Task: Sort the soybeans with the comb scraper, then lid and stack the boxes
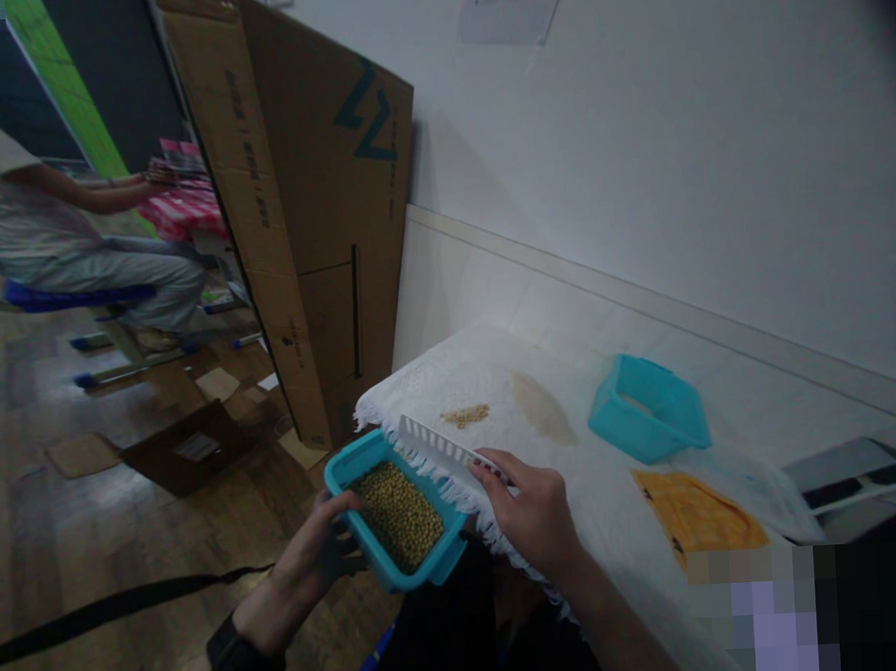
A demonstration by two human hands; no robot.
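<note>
No words can be made out. Beyond the left hand, the tall brown cardboard box bears a large teal zigzag logo and, down its narrow side, blurred dark characters. Far beyond the right hand, a white paper sheet carries illegible print; left of the left hand, a flattened brown cardboard carton has an unreadable white label.

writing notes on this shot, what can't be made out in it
In the head view:
Left hand, lower fingers: partly hidden by the held turquoise container.
Far turquoise container, how full: its wall hides part of the inside.
Wall notice, wording: too small, sheet cut by the top edge.
Co-worker's hands, whatever they hold: blurred, small.
</note>
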